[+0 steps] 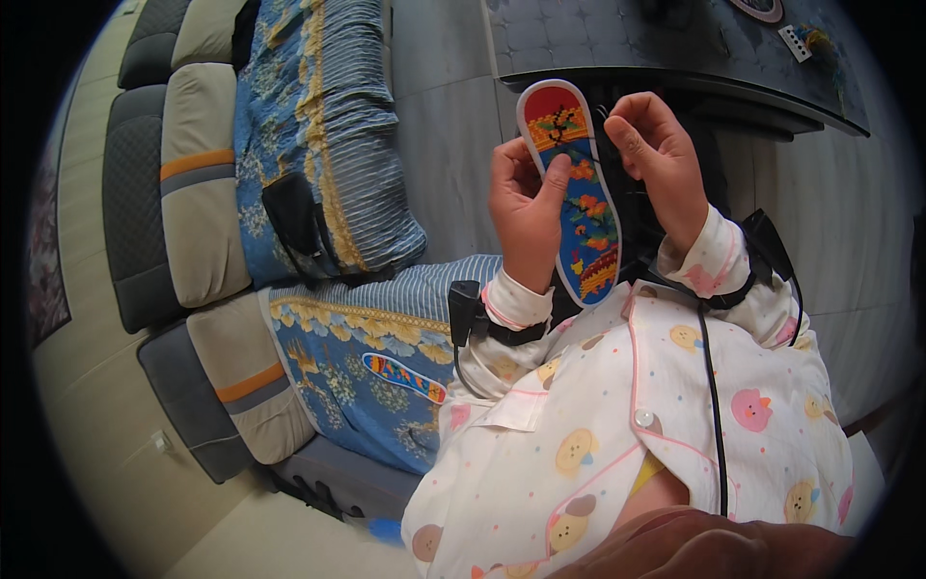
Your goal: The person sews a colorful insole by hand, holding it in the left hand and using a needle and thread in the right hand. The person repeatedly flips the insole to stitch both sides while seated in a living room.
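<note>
My left hand (527, 206) grips an embroidered insole (589, 206) by its side, thumb on the top face and fingers behind. The insole has a white rim, a red end, and a blue ground with orange flowers and green leaves. Loose dark thread (595, 148) crosses its upper part and runs over the right edge. Just right of that edge, my right hand (660, 155) pinches with thumb and forefinger at a short dark strand; whether a needle is there cannot be made out.
A second patterned insole (404, 378) lies on the blue floral sofa cover (340, 391) at left. A black pouch-like item (291, 213) rests farther up the sofa. Ahead stands a dark table (579, 36) bearing a bundle of coloured threads (817, 42). A black cable (712, 412) hangs down my front.
</note>
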The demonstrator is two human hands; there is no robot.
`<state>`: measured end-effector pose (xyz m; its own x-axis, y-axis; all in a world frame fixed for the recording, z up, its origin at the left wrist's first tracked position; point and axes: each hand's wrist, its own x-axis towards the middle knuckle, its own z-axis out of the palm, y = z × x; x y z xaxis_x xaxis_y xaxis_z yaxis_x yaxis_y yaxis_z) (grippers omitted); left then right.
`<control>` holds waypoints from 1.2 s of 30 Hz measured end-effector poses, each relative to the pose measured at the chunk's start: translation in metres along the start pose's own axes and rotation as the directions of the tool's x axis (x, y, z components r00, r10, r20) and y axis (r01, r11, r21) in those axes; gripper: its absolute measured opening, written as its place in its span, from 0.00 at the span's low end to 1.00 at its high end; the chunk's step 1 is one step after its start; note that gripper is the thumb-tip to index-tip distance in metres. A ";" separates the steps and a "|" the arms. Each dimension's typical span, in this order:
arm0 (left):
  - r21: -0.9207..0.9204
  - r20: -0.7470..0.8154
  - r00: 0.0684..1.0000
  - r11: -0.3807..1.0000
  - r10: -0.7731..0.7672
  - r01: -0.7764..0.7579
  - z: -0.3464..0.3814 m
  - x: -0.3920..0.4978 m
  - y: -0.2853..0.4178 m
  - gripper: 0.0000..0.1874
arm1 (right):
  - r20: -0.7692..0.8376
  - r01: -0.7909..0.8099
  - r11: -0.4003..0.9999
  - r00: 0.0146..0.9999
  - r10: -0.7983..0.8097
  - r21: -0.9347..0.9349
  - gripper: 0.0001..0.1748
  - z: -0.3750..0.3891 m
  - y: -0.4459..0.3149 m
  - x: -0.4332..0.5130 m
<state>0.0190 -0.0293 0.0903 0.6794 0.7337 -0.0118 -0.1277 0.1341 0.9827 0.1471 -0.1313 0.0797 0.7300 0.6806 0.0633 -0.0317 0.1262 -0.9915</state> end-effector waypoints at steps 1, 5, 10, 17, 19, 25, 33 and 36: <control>-0.084 -0.001 0.999 0.995 -0.044 0.044 -0.001 0.000 0.000 0.15 | 0.015 -0.099 0.994 0.995 0.099 0.044 0.15 -0.003 0.000 -0.001; -0.339 0.106 0.980 0.920 -0.168 0.194 -0.004 0.001 0.000 0.17 | 0.199 -0.441 0.843 0.896 0.396 0.308 0.19 -0.008 -0.001 0.001; -0.522 0.266 0.931 0.774 -0.251 0.358 -0.006 0.003 -0.004 0.20 | 0.370 -0.616 0.615 0.788 0.492 0.493 0.19 0.004 -0.007 0.001; -0.575 0.272 0.945 0.757 -0.179 0.309 -0.011 0.001 -0.016 0.19 | 0.371 -0.561 0.498 0.821 0.433 0.661 0.14 0.005 -0.006 0.005; -0.672 0.306 0.946 0.680 -0.105 0.293 -0.022 0.003 -0.017 0.19 | 0.265 -0.514 0.419 0.811 0.521 0.748 0.11 -0.005 -0.002 0.012; -0.806 0.157 0.973 0.548 -0.167 0.224 -0.082 0.011 -0.009 0.19 | 0.368 -0.429 0.432 0.903 0.221 0.793 0.05 -0.096 0.016 0.028; -0.947 0.123 0.989 0.290 -0.081 0.142 -0.144 0.011 0.001 0.18 | -0.378 0.015 0.764 0.875 0.302 0.645 0.05 -0.325 0.084 0.015; -0.939 0.146 0.979 0.291 -0.145 0.184 -0.136 0.009 -0.002 0.20 | -0.516 0.136 0.750 0.802 0.301 0.648 0.04 -0.373 0.106 0.013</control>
<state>-0.0726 0.0674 0.0633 0.7892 0.6009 -0.1268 -0.5909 0.7992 0.1100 0.4082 -0.3782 -0.0674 0.9283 0.2113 -0.3061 -0.3669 0.6546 -0.6610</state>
